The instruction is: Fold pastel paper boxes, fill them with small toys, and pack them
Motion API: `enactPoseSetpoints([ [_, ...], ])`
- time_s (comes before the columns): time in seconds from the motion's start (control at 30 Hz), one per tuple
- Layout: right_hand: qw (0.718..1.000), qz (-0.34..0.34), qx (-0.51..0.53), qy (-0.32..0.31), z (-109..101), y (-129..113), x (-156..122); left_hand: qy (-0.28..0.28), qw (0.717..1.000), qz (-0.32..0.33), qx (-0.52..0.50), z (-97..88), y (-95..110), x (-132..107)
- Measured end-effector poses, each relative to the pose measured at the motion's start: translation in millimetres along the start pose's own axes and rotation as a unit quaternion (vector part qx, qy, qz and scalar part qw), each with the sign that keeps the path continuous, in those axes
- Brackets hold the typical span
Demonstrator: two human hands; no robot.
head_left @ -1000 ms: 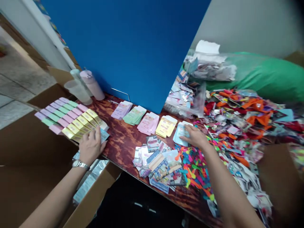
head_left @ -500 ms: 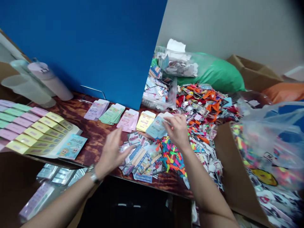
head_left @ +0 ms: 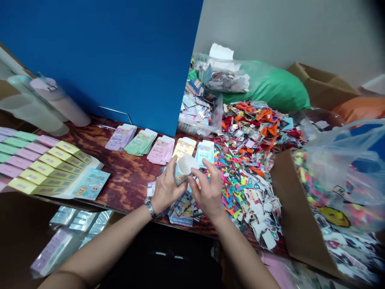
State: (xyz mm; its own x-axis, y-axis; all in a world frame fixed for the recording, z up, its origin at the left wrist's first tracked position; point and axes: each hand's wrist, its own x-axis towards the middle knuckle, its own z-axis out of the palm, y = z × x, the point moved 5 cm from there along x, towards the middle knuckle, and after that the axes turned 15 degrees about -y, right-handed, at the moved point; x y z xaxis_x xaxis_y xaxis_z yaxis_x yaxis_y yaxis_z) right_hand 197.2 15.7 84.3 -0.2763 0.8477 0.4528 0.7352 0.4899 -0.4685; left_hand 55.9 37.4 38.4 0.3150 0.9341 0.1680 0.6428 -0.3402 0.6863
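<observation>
A: Where's the box rn?
B: Open blue carton (head_left: 184, 165) is up over the table (head_left: 123, 180), btwn both hands; L hand (head_left: 165, 188) wraps it, thumb and fingers pressed to its sides
A: R hand (head_left: 209, 192)?
B: Just right of it; fingers half curled, a bit spread, tips by the white rim; pinching or not, can't tell; mouth faces up & toward those tips, so R is nearer the opening; long axis foreshortened, hard to read
A: Counts, pls!
B: 1 carton held; 5 flat stacks beyond, L to R: purple stack (head_left: 120, 137), green stack (head_left: 140, 142), pink stack (head_left: 161, 150), yellow stack (head_left: 184, 147), blue stack (head_left: 205, 149); 1 blue packet (head_left: 92, 184) by the yellow boxes (head_left: 55, 165); 1 pink bottle (head_left: 64, 100); printed cards (head_left: 182, 210) under the hands, too overlapped to count
</observation>
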Motion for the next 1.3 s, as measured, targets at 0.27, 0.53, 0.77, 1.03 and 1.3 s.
enactPoseSetpoints([
  [0.27, 0.943, 0.138, 0.300, -0.046, 13.8, 13.7, -5.8, -0.048, 0.993, 0.091, 0.061, -3.0, 9.3, -12.4],
  [0.53, 0.866, 0.222, 0.435, -0.104, 25.3, 23.6, 2.0, -0.051, 0.990, 0.086, 0.098, -3.9, 8.2, -19.0],
  [0.77, 0.979, 0.086, 0.162, -0.092, 6.3, -9.8, 0.9, -0.080, 0.976, 0.039, 0.201, -2.6, 12.1, -15.8],
  [1.03, 0.991, 0.030, 0.120, -0.059, 23.3, -18.6, -18.5, -0.095, 0.956, 0.031, 0.275, -3.3, 9.3, -16.2],
  [1.3, 0.985, 0.005, 0.111, -0.134, 33.3, -17.4, -5.7, -0.057, 0.963, 0.051, 0.257, -6.3, 12.9, -18.3],
])
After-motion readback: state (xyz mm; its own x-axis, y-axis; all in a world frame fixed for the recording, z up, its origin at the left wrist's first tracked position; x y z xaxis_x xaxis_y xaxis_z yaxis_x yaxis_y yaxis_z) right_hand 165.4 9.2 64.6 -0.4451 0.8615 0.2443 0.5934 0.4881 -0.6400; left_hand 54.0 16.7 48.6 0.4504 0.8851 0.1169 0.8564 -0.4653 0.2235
